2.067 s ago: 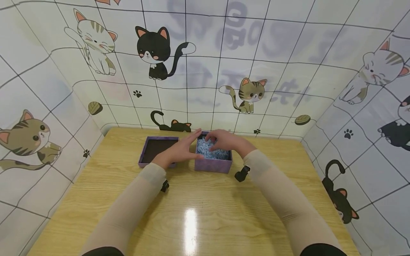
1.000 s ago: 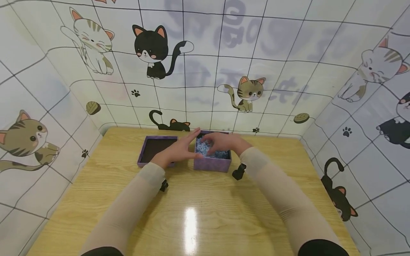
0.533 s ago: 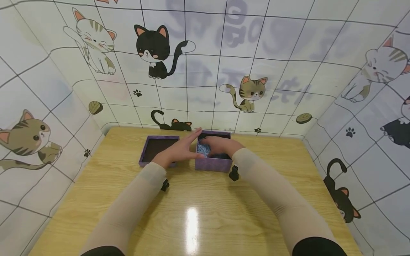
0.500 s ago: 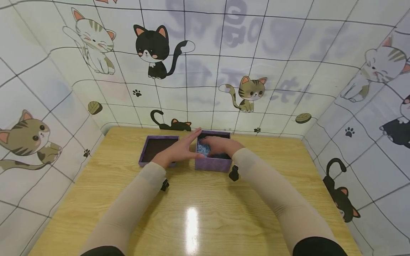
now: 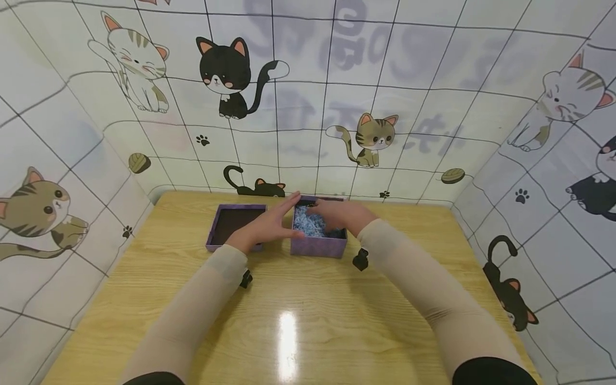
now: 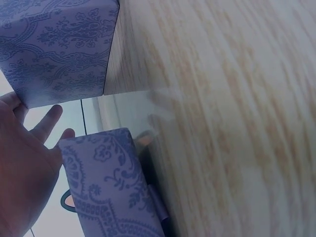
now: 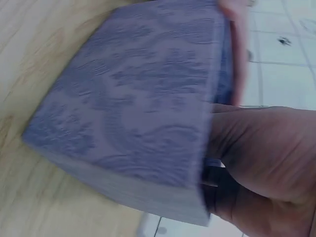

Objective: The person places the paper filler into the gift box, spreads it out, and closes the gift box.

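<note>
A purple patterned box [image 5: 317, 247] without its cover stands at the back of the table, holding pale blue shredded paper [image 5: 308, 220]. My left hand [image 5: 267, 227] spreads along the box's left side, thumb at the front corner and straight fingers toward the back corner. My right hand [image 5: 343, 214] reaches over the right rim with bent fingers down at the paper, thumb and forefinger apart. In the right wrist view the box wall [image 7: 128, 94] hides those fingertips. The shallow purple lid [image 5: 236, 224], dark inside, lies left of the box, partly behind my left hand.
A wooden table [image 5: 298, 299] carries both pieces, with a bright light reflection near its front. A tiled backdrop [image 5: 308, 107] printed with cartoon cats rises close behind the box and along both sides. Small black wrist cameras [image 5: 360, 259] hang under my sleeves.
My right hand reached left and deeper into the box, then drew back to the right, showing more shredded paper. My left hand, the box and the lid have stayed put.
</note>
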A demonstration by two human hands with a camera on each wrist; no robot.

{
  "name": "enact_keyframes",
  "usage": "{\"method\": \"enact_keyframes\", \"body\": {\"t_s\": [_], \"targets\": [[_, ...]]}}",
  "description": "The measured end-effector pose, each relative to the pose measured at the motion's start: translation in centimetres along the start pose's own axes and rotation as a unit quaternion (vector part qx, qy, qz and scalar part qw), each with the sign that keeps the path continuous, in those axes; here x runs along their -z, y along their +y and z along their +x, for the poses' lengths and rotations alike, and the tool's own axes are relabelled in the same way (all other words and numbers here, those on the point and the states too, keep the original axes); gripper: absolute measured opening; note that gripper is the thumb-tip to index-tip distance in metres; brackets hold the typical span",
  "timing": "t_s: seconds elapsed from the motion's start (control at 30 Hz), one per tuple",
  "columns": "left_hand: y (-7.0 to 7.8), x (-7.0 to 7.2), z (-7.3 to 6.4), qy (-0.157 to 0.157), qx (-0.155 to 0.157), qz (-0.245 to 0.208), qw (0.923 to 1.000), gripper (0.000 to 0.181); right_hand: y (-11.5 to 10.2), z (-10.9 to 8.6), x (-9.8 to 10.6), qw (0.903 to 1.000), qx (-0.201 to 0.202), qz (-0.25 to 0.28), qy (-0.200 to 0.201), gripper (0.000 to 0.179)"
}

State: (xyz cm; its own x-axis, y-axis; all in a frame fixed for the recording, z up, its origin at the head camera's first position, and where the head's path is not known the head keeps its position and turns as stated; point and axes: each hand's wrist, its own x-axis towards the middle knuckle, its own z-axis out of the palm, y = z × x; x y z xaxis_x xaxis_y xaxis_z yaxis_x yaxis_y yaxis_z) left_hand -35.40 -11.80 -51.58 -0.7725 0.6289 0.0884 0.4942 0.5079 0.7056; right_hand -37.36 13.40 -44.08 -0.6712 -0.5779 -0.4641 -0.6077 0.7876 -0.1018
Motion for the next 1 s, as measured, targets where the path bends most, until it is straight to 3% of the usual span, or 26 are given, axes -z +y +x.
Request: {"method": "enact_keyframes", "body": {"t_s": [0.1,0.4,0.6,0.7,0.8,0.9,1.0], "targets": [[0.0,-0.1,0.1,-0.002,-0.003,0.003,1.0000,0.119,0.1,0.7,-0.7,0.9998,-0.004,-0.013,-0.017,0.076],[0.3,-0.2,0.0,0.000,0.000,-0.003,1.0000,0.118,0.8,1.8,-1.2,0.9990,0.029,-0.033,-0.008,0.074],[0.2,-0.1,-0.2,-0.004,0.002,-0.004,1.0000,0.116,1.0,0.0,0.9,0.9944,0.053,0.087,0.028,0.070],[0.2,0.0,-0.2,0.003,0.005,-0.010,0.9999,0.115,1.1,0.0,1.3,0.9808,0.088,0.163,0.060,0.057],[0.1,0.0,-0.2,0.003,0.004,-0.014,0.9999,0.116,1.3,1.0,0.4,0.9665,0.118,0.218,0.066,0.046],[0.0,0.0,-0.1,-0.002,0.003,-0.009,1.0000,0.117,1.2,2.3,-0.9,0.9635,0.116,0.234,0.059,0.042],[-0.1,0.0,-0.1,-0.003,0.002,-0.002,1.0000,0.118,1.0,3.6,-1.8,0.9701,0.111,0.208,0.057,0.039]]}}
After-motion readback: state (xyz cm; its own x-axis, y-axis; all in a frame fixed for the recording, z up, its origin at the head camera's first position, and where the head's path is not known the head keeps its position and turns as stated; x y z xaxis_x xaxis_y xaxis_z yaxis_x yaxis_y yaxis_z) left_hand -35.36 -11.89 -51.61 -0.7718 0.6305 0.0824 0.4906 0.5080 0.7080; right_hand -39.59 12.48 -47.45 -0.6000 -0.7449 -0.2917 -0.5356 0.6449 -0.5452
